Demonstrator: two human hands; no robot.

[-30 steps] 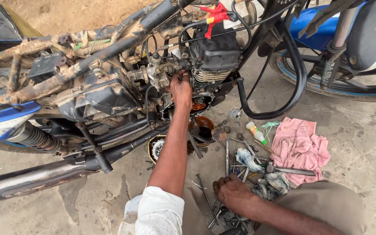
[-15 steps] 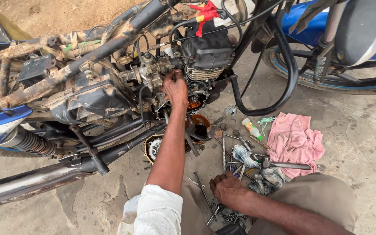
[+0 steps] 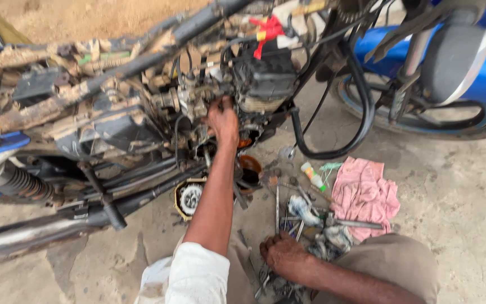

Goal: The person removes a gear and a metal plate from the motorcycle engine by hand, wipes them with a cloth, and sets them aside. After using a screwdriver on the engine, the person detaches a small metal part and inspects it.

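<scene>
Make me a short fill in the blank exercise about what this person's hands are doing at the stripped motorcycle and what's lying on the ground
1. The left hand reaches up to the motorcycle's ____, below the red connector.
2. The right hand rests low among the scattered ____ on the concrete floor.
3. The crumpled cloth beside the tools is ____ in colour.
4. The left arm wears a rolled-up ____ sleeve.

Missing words: engine; tools; pink; white
</scene>
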